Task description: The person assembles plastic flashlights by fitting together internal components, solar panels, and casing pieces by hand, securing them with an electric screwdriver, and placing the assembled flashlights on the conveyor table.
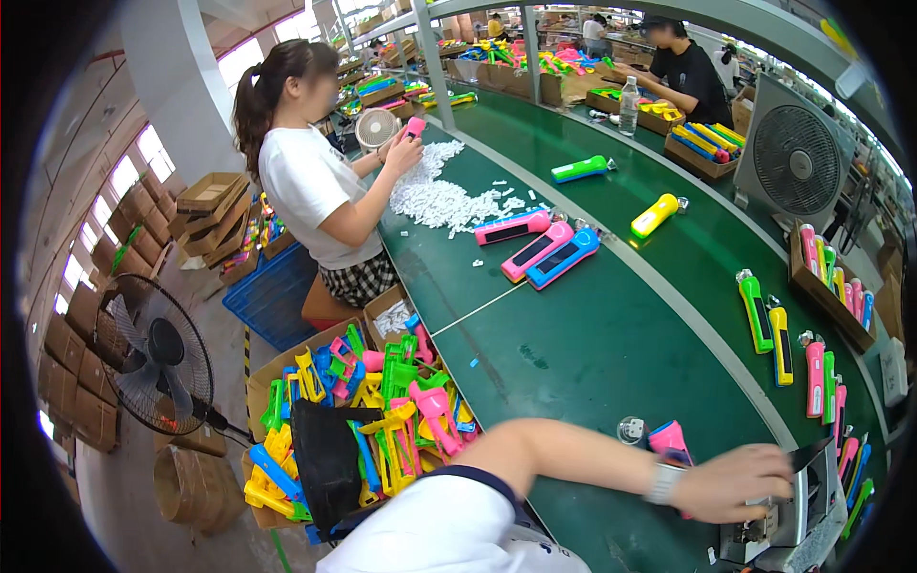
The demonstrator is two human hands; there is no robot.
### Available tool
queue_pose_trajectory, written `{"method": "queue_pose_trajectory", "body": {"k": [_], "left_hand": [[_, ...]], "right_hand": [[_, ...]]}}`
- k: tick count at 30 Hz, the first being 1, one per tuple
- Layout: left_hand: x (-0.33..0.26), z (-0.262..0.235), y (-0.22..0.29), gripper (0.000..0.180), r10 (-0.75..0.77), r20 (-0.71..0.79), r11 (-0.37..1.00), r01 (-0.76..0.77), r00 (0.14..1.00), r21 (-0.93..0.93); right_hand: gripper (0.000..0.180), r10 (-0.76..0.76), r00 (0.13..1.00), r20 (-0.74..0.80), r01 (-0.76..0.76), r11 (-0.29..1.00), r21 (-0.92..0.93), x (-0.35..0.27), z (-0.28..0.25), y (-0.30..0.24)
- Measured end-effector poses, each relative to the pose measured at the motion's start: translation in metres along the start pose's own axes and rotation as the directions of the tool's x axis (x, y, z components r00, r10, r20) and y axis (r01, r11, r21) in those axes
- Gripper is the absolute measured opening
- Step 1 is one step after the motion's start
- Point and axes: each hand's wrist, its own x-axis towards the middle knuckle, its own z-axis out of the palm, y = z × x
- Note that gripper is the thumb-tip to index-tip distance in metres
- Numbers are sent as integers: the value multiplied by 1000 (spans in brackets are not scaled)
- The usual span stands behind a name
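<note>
While over green belt (592,353), hand (740,482) on metal press (788,520).

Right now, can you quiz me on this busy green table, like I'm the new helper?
1. What does the hand with the wristband touch?
A) a grey metal machine
B) a bicycle
C) a red bucket
2. True or false: the pile of small white pieces lies inside a blue bag.
3. Fill in: the three long cases lying side by side near that pile are pink, pink and ____.

Key: 1 A; 2 false, it lies on the green belt; 3 blue.
</note>
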Motion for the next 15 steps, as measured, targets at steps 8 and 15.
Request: {"method": "queue_pose_trajectory", "body": {"k": [8,15], "left_hand": [[-127,-93,31,53,-798,262,485,836,543,-257],[-124,-88,3,59,-873,208,238,760,440,-605]], "right_hand": [[60,-300,585,753,269,948,168,4,105,-82],[44,-81,374,924,-111,985,131,-29,101,-114]]}}
